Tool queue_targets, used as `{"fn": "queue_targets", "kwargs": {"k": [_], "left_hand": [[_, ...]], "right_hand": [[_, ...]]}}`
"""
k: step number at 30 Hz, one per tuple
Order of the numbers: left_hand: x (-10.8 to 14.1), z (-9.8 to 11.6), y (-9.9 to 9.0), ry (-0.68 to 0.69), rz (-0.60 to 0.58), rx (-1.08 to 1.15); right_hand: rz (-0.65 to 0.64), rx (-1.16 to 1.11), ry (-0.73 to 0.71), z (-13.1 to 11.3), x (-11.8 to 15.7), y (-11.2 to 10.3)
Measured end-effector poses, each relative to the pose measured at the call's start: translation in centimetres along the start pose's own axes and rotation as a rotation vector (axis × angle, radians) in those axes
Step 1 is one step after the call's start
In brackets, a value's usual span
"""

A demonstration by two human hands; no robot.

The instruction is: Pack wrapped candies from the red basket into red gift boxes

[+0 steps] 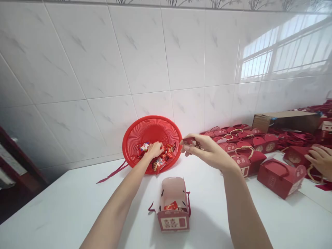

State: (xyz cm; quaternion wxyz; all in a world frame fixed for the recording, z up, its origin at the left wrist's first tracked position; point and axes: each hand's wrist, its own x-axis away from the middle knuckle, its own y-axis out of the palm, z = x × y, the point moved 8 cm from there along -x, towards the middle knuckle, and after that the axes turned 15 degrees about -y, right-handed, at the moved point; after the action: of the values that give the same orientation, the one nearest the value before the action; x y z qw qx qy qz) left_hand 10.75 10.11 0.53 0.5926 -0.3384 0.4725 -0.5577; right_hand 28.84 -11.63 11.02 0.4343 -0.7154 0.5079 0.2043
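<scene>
My left hand (155,149) reaches into a red plastic basket (151,121) that leans tilted against the wall. Its fingers are curled down among red-wrapped snacks (159,165); what they grip, if anything, is hidden. To the right of the basket, my right hand (204,147) is raised and closed on a dark red wrapped snack (191,141). In front of me stands an open red gift box (173,221) with its lid flap up and ribbons at its sides. A red packet (171,205) lies inside it.
Several closed red gift boxes (240,160) with rope handles stand at the right, with another box (281,176) nearer. A cardboard carton (285,119) is behind them. Another person's hand (321,159) touches a box at the right edge. White tiles (145,45) back the white table (77,207).
</scene>
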Motion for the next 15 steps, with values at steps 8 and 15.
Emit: {"fn": "queue_targets", "kwargs": {"k": [8,15], "left_hand": [[8.1,4.7,-5.2,0.231,-0.333,0.579],[17.7,5.7,-7.5,0.384,-0.409,0.329]], "right_hand": [[0.045,-0.013,0.007,-0.2,0.2,-0.8],[-0.021,0.062,-0.011,-0.7,-0.2,0.1]]}}
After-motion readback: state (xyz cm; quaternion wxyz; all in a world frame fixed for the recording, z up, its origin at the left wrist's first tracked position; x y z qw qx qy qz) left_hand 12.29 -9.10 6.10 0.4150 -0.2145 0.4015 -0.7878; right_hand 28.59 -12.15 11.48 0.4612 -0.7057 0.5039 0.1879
